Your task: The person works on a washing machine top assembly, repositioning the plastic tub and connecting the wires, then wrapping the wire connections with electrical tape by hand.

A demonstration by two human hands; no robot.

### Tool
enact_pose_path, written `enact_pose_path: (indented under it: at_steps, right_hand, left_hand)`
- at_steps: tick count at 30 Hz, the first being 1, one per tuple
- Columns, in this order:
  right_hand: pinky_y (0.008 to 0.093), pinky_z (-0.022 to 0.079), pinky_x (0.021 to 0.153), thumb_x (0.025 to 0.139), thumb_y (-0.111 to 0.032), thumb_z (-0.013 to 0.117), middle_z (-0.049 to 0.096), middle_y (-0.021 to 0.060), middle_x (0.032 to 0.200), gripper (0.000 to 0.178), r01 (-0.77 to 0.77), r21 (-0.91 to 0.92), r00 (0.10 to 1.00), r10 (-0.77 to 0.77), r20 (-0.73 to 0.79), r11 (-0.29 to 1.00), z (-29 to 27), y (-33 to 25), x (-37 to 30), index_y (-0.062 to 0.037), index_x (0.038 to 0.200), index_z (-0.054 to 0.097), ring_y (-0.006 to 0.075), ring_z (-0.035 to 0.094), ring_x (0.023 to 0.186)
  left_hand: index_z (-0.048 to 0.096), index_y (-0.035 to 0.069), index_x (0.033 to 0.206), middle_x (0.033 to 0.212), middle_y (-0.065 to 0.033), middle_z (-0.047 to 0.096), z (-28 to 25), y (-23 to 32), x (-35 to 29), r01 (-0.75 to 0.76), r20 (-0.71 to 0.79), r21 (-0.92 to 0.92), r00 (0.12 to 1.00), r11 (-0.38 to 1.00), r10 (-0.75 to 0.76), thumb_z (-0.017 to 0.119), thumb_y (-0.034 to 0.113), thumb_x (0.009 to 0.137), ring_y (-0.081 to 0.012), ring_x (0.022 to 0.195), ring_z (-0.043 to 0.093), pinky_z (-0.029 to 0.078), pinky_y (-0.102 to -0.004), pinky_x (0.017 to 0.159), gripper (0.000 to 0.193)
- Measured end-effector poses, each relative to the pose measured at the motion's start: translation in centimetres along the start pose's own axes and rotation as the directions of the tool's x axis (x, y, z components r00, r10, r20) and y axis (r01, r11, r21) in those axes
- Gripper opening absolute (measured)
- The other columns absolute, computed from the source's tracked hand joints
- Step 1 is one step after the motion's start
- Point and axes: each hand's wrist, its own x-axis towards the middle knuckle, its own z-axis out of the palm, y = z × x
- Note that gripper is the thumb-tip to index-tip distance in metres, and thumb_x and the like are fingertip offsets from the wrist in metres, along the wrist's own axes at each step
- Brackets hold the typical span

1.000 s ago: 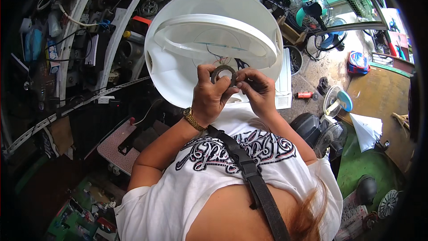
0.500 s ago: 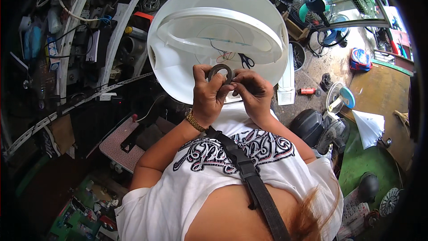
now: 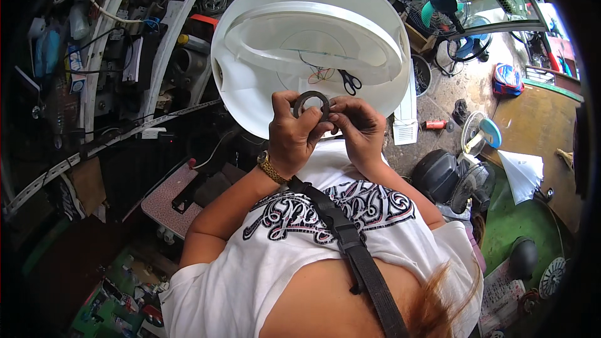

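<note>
A dark grey ring [image 3: 311,95], flat and as wide as a tape roll, stands between my hands in front of my chest. My left hand [image 3: 290,131] is closed on it, fingers behind and thumb across the opening. At the ring's right edge, my right hand [image 3: 362,126] pinches with thumb and fingertips against it. Whether a loose end is between those fingers is too small to see. Just beyond lies a large white round plastic shell [image 3: 244,97] with a raised curved band. Inside it are black-handled scissors [image 3: 350,82] and thin coloured wires [image 3: 321,74].
Shelves of crowded parts rise at left, beside a pink-topped small table [image 3: 172,203]. To the right stand a fan with green blades [image 3: 436,1], a smaller fan [image 3: 481,134], a red cylinder [image 3: 434,124] on the floor and a folded white umbrella [image 3: 521,172].
The view has shifted slightly, moving the white shell up and right in the picture. Both hands keep hold of the ring; my right fingertips have moved a little at its edge.
</note>
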Motion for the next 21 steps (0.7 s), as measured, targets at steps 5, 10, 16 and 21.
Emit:
enact_pose_path:
  at_steps: [5,10,16,21]
  right_hand:
    - [0.0206,0.046,0.059,0.084,0.004,0.063,0.063,0.0057,0.087,0.008,0.069,-0.004,0.998,-0.069,0.004,0.998,0.2,1.2,-0.5,0.0049,0.091,0.060,0.0079,0.056,0.068]
    - [0.0210,0.045,0.059,0.086,0.002,0.061,0.061,0.0050,0.085,0.008,0.056,-0.031,0.991,-0.052,0.124,0.998,0.0,1.8,-0.6,0.0032,0.092,0.056,0.0077,0.054,0.067]
    - [0.0218,0.049,0.056,0.088,-0.001,0.061,0.064,0.0045,0.074,0.009,-0.029,0.004,0.993,0.029,0.111,1.000,0.4,0.5,-0.1,0.0029,0.094,0.055,0.0080,0.059,0.063]
    - [0.0231,0.049,0.056,0.084,0.001,0.063,0.065,0.0076,0.075,0.010,0.118,-0.360,0.976,-0.042,0.214,0.926,-0.5,-0.5,0.6,0.0019,0.092,0.057,0.0105,0.062,0.063]
  left_hand:
    - [0.057,0.004,0.084,0.099,-0.0153,0.044,0.0,-0.3,-0.6,-0.038,0.001,0.032,0.999,0.999,0.038,0.064,0.034,0.085,-0.0279,0.091,0.045,0.043,-0.0364,0.073,0.030]
    - [0.055,0.004,0.083,0.096,-0.0136,0.040,0.0,-0.6,-1.1,-0.030,-0.030,-0.027,0.999,0.999,0.029,0.060,0.033,0.089,-0.0253,0.087,0.043,0.042,-0.0350,0.072,0.031]
    - [0.057,0.002,0.085,0.088,-0.0135,0.046,0.2,-0.7,-1.5,0.013,-0.059,-0.184,0.998,0.983,-0.024,0.059,0.035,0.088,-0.0264,0.083,0.043,0.042,-0.0342,0.072,0.033]
    - [0.054,0.001,0.083,0.091,-0.0130,0.042,-0.1,-0.8,-1.5,0.037,-0.030,-0.144,0.999,0.989,-0.042,0.056,0.035,0.091,-0.0251,0.084,0.043,0.041,-0.0336,0.072,0.034]
